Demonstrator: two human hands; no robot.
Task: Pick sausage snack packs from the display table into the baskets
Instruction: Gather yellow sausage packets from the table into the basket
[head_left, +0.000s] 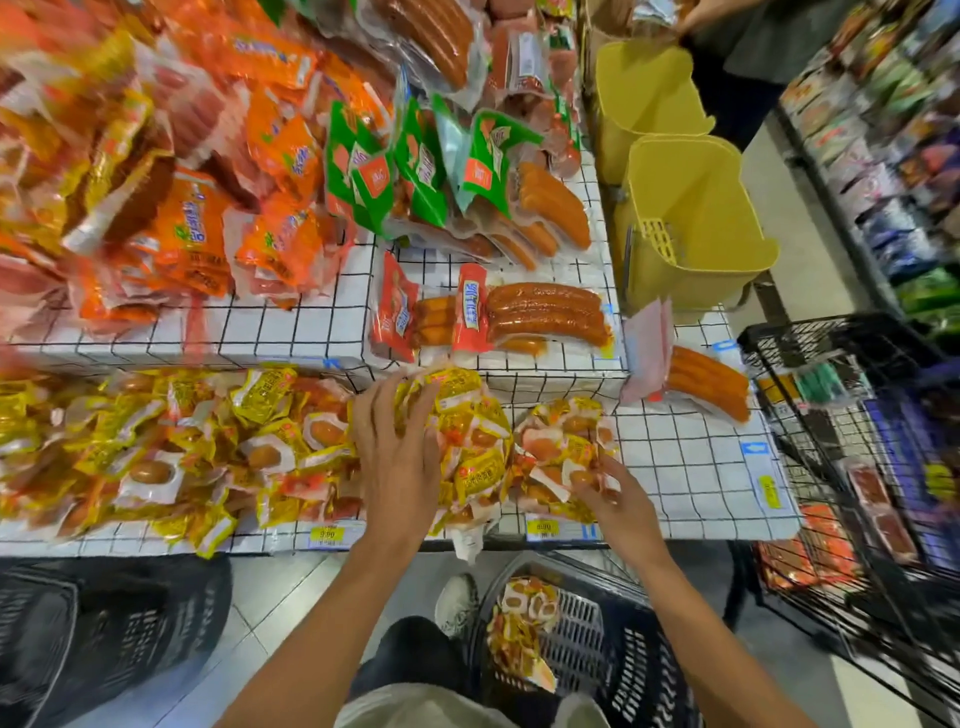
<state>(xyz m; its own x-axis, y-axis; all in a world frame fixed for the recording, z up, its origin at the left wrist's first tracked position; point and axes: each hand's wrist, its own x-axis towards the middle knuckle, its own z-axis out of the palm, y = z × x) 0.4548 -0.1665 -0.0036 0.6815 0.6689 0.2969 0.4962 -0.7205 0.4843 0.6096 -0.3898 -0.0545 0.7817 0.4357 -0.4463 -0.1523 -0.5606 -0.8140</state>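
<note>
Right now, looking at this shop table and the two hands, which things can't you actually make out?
All in the head view:
- Price tags: print too small and blurred to read.
- Orange packs, upper left: smeared by motion blur, labels unreadable.
- Left hand: its back hides what the fingers touch among the yellow packs.
- Black basket: the right forearm crosses it, and the bottom edge cuts it off.
- Left basket: contents too dark to tell.

Landmark: the display table (691, 467), covered with a black wire grid.
Left hand (397, 457): laid flat, fingers spread, on the yellow snack packs (467, 441) heaped at the table's front edge.
Right hand (605, 491): fingers curled round packs at the heap's right side.
Black basket (597, 649): set on the floor below the table's front edge; a few yellow packs are held inside.
Yellow bins (691, 228): placed at the table's far right.
</note>
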